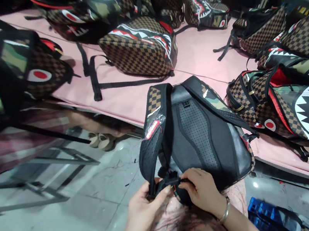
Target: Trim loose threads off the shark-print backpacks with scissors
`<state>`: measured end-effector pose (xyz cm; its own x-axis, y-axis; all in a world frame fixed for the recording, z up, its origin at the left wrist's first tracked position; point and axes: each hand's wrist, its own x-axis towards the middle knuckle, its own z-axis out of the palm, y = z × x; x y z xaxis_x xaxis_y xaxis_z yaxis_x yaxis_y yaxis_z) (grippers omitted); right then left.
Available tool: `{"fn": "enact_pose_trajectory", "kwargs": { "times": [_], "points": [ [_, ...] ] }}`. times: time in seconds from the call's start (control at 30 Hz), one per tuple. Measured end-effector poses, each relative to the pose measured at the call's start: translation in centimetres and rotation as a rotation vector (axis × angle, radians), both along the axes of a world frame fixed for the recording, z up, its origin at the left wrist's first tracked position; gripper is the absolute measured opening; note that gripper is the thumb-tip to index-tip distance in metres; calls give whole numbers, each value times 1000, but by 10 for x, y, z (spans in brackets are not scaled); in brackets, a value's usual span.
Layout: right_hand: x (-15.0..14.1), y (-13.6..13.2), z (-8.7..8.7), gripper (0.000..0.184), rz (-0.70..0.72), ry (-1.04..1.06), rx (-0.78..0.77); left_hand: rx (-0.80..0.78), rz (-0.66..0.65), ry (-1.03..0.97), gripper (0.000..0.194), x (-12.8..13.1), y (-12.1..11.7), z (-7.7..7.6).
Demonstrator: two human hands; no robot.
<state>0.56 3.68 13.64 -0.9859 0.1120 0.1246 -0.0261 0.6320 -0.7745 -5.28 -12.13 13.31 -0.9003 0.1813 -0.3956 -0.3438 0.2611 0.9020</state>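
Observation:
A backpack (198, 134) lies back-side up against my lap, its black mesh panel facing me and its top resting on the pink table's edge. Its left shoulder strap (151, 138) is checkered brown at the top and black below. My left hand (142, 211) pinches the lower end of this strap. My right hand (204, 189), with a bangle on the wrist, pinches the black buckle (172, 180) at the strap's end. Both hands are closed on the strap and buckle.
The pink table (133, 100) carries many brown checkered and camouflage backpacks with shark-mouth prints, such as one (142, 47) at centre and several (296, 106) at right. A blurred backpack (23, 71) is at left. A metal frame (46, 168) stands on the grey floor.

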Motion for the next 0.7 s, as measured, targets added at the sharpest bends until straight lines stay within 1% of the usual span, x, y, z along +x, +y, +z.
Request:
{"fn": "enact_pose_trajectory", "kwargs": {
  "times": [0.07,0.1,0.17,0.23,0.33,0.4,0.47,0.53,0.6,0.67,0.7],
  "points": [
    [-1,-1,0,7,4,0,-16,-9,-22,-15,35,0,-1,3],
    [-1,-1,0,7,-16,0,-55,-5,-53,-29,34,-1,-3,6],
    [-2,-1,1,7,-73,-7,-185,25,-120,-48,36,-4,-6,11],
    [-4,-1,1,9,-122,-14,-344,65,-149,-29,40,-11,-11,14],
    [-11,-1,-3,10,-172,-14,-551,119,-78,37,45,-31,-16,15],
    [-17,-1,-7,8,-223,-23,-646,158,-9,53,47,-51,-13,14],
    [-24,0,-11,6,-274,-37,-694,231,67,36,50,-71,-5,16],
    [-31,3,-14,7,-299,-34,-703,329,114,-24,47,-87,7,20],
    [-37,7,-13,11,-312,-8,-695,406,64,-152,42,-97,19,27],
    [-44,13,-9,15,-331,25,-681,440,-42,-259,40,-97,29,33],
    [-49,16,-5,18,-347,39,-662,451,-83,-280,40,-94,33,34]
  ]
}}
